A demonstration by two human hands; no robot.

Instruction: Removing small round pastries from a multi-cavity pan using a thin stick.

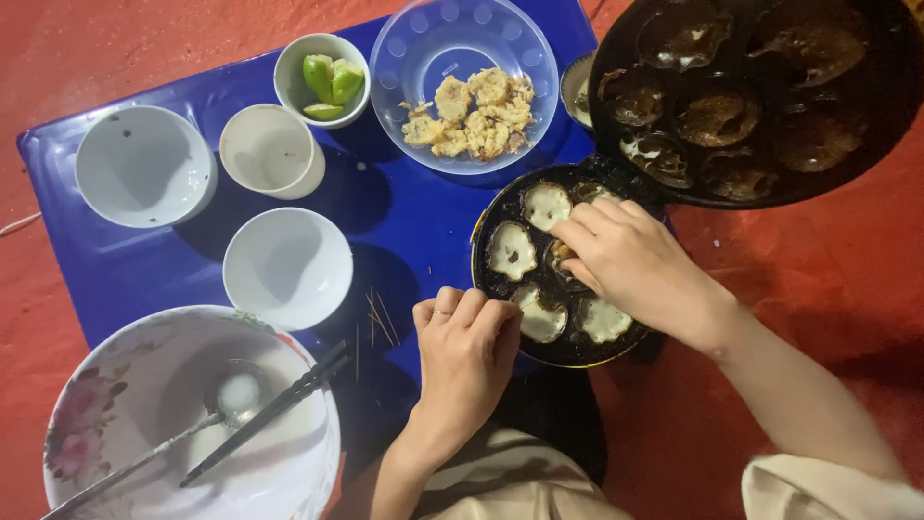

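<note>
A round black mould pan (491, 279) with several cups of pale batter cakes sits at the blue table's right edge; its lid (751, 96) is flipped open behind it, crusted brown. My right hand (635, 265) reaches over the pan's middle, fingertips pinching a browned cake (561, 252) in a centre cup. My left hand (469, 342) rests curled at the pan's near rim, fingers closed, touching the edge beside a white cake (541, 320). What lies under its fingers is hidden.
A clear plastic bowl (423, 39) at the back holds several cooked pieces. Lime wedges sit in a small white bowl (289, 82). Three empty white bowls (144, 164) stand left. A large floral bowl (87, 404) holds a ladle and black chopsticks (279, 404). Toothpicks (377, 318) lie on the table.
</note>
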